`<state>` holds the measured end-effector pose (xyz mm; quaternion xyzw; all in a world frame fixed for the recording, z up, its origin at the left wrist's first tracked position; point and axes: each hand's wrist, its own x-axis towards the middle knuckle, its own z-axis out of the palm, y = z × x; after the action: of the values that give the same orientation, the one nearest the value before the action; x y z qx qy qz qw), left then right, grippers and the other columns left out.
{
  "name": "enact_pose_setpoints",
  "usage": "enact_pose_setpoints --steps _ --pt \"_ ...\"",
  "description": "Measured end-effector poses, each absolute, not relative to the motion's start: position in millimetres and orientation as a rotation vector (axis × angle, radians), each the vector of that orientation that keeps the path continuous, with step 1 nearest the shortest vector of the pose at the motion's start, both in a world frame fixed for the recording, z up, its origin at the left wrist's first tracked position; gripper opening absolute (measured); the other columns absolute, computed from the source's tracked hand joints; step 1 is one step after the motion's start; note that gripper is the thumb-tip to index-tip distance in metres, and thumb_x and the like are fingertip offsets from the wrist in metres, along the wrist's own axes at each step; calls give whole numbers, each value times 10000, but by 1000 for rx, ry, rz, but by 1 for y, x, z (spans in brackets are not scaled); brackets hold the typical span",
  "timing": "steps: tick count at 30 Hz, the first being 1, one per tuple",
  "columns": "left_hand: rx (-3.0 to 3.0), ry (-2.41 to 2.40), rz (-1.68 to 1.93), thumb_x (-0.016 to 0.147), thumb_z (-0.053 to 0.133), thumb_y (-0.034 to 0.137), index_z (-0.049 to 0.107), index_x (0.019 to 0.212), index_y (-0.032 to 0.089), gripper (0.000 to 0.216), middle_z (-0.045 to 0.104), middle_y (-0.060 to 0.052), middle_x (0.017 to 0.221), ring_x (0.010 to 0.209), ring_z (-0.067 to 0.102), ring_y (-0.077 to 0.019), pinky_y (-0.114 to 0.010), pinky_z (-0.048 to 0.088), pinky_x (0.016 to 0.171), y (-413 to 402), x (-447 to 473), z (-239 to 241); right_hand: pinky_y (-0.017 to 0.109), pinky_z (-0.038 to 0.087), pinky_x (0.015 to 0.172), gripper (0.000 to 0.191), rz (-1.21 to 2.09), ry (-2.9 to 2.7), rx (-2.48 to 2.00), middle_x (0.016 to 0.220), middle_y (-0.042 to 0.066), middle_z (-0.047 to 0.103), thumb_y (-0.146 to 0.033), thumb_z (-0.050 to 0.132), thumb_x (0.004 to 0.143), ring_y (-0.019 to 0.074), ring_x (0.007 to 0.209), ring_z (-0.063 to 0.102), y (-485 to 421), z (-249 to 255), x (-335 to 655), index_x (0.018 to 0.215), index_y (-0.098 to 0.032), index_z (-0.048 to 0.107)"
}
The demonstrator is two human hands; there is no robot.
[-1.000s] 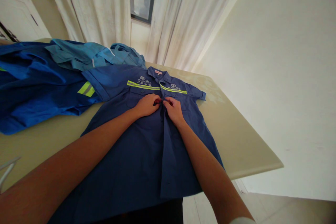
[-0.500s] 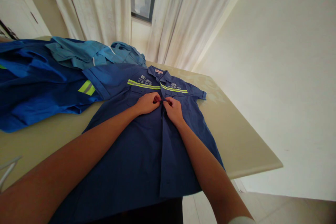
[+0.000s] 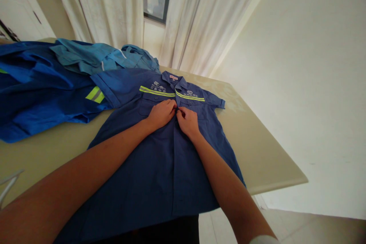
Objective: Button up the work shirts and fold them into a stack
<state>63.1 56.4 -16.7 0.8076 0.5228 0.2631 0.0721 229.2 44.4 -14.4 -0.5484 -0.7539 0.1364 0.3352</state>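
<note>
Right hand [image 3: 188, 121] pinches front placket [image 3: 185, 171] of navy short-sleeved work shirt [image 3: 143, 175], spread beneath on worktop [image 3: 265, 152]; left hand [image 3: 162, 114] curled just beside right, cannot tell grip; step looks like buttoning; next calls for aligned edges.

The shirt [image 3: 161, 156] has white chest prints: the left one in view [image 3: 158, 86] pairs emblems with Latin letters, seemingly starting "A", above Chinese characters; the right [image 3: 190, 93] sets an emblem above characters. All are too blurred to read, like the collar label [image 3: 173, 77].
</note>
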Motion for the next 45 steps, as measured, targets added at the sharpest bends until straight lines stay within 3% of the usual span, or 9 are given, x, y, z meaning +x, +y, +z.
enact_pose_setpoints --steps 3,7,16,20,23,26,34,41,45 --pt "2412 1589 760 1018 443 227 591 1100 217 170 699 -106 1082 1030 671 -275 -373 521 841 57 63 -16 278 475 664 422 563 -1853 -1374 665 14 693 -378 428 1059 180 609 658 47 -16 232 852 -212 756" --pt "2408 1592 744 1026 432 229 582 1115 223 174 704 -104 1102 1061 675 -278 -368 527 839 58 62 -18 261 491 592 229 782 -1724 -1318 711 -12 708 -341 564 965 154 533 644 55 -25 235 969 -212 753" --pt "2125 1555 888 929 583 186 552 1151 255 234 752 -43 1016 962 731 -263 -370 550 828 64 58 -21 297 521 725 137 510 -1825 -1383 849 20 727 -281 709 862 172 708 638 62 -29 236 960 -212 776" --pt "1964 1485 994 865 621 133 558 1049 241 223 759 -33 967 927 741 -235 -354 562 853 69 59 -21 299 503 723 110 461 -1847 -1437 865 19 703 -247 740 852 166 699 609 60 -22 234 949 -201 763" --pt "1884 1515 1049 877 664 223 570 981 232 140 762 -46 923 880 746 -240 -370 573 848 69 64 -19 304 483 733 40 397 -1870 -1481 864 19 693 -217 723 870 174 720 606 59 -20 232 905 -205 737" --pt "1830 1480 1111 836 743 285 575 956 229 213 761 -49 924 858 744 -240 -378 583 836 70 67 -22 306 465 741 24 339 -1899 -1499 872 21 685 -211 698 891 181 754 609 59 -21 232 880 -212 719" --pt "1536 1253 1115 711 736 131 548 861 210 253 705 5 780 793 721 -189 -324 577 780 84 58 -29 273 450 695 111 445 -1848 -1395 797 -1 655 -287 753 874 156 703 582 62 -24 236 866 -187 704" --pt "1660 1422 1102 803 756 306 616 845 204 178 725 -27 811 791 701 -204 -329 552 750 81 61 -22 284 452 717 116 349 -1916 -1367 875 19 651 -283 664 944 163 730 577 55 -16 234 860 -210 695" --pt "1635 1400 1092 806 751 246 591 848 205 171 720 -30 811 795 703 -204 -329 550 757 82 61 -24 292 455 737 113 283 -1957 -1373 896 30 666 -272 647 954 177 760 593 51 -14 231 869 -220 700"
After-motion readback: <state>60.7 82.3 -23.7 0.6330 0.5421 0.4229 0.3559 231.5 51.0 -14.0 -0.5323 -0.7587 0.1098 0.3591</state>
